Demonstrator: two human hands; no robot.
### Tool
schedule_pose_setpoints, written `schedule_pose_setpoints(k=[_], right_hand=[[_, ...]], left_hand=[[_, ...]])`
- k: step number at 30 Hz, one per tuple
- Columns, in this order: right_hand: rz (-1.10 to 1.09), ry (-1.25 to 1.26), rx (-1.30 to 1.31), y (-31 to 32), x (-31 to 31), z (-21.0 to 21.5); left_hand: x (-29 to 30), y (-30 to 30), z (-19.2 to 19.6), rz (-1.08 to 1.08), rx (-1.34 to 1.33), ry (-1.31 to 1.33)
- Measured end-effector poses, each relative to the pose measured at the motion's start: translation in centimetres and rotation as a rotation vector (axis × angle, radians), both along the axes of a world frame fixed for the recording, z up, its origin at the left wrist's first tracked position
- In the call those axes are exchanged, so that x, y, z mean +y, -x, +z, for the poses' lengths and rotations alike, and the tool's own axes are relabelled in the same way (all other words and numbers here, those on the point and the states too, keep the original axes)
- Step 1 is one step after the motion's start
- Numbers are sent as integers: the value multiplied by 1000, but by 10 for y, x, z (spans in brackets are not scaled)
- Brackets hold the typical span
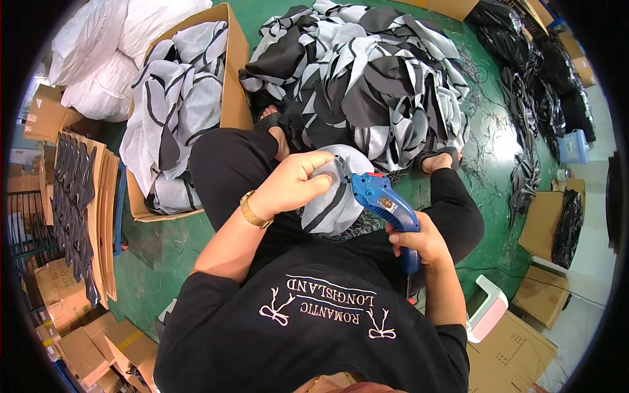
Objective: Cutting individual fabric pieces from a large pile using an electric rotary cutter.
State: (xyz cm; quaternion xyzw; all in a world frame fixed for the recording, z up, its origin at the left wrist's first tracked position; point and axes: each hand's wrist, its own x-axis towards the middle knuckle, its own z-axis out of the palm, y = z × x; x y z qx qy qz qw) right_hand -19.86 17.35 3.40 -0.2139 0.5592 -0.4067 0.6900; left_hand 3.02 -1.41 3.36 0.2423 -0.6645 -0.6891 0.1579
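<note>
Surroundings | 10 o'clock: bulging white sacks (88, 42) | 2 o'clock: black plastic bags (553, 72) | near 3 o'clock: pale blue tub (574, 148) | 4 o'clock: pink-and-white object (491, 318) beside brown carton (511, 357) | 8 o'clock: cardboard boxes (88, 344)

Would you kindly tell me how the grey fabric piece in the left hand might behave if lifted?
The grey fabric piece is probably floppy, since similar pieces in the cardboard box slump in soft folds. It seems light, as the left hand pinches it between thumb and finger.
</note>
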Motion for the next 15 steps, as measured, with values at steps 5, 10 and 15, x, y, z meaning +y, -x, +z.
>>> schedule_pose_setpoints(k=[5, 10, 15], right_hand=[[5, -9, -123, -3, -7, -4], [-138, 88, -169, -3, -17, -7], [-284, 215, -54, 11, -22, 2]], left_hand=[[-5, -4, -4, -144, -60, 150], [-2, -4, -8, -12, -28, 16], [-13, -14, -3, 244, 20, -47]])
